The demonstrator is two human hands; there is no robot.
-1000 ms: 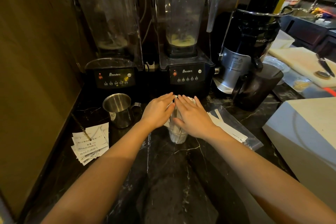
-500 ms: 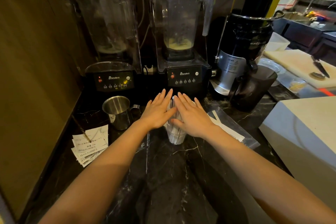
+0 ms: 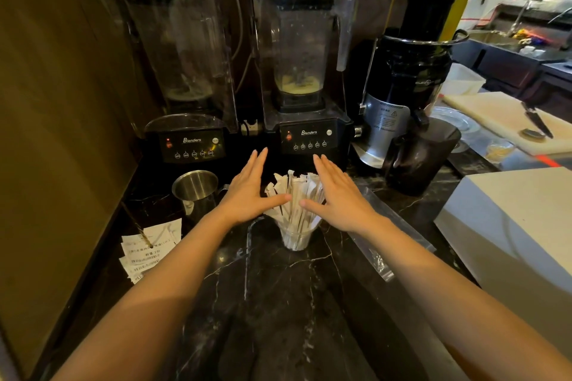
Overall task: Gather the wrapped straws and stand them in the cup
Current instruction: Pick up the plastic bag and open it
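A clear plastic cup [image 3: 295,240] stands on the dark marble counter [image 3: 278,303] in the middle of the view. Several paper-wrapped straws [image 3: 297,195] stand upright in it and fan out above the rim. My left hand [image 3: 249,191] is flat and open to the left of the bundle, thumb tip near the straws. My right hand [image 3: 337,195] is flat and open to the right, thumb tip pointing at the bundle. Neither hand holds anything.
Two blenders [image 3: 188,145] [image 3: 308,136] stand behind the cup, a black juicer [image 3: 405,96] to the right. A steel jug [image 3: 196,188] and paper receipts [image 3: 148,249] lie left. A clear plastic bag [image 3: 376,244] and a white box [image 3: 513,226] lie right. A knife [image 3: 537,120] rests on a cutting board.
Both hands, which were closed together around the straw bundle over the cup, have spread apart to either side. The straws now stand uncovered and fanned out.
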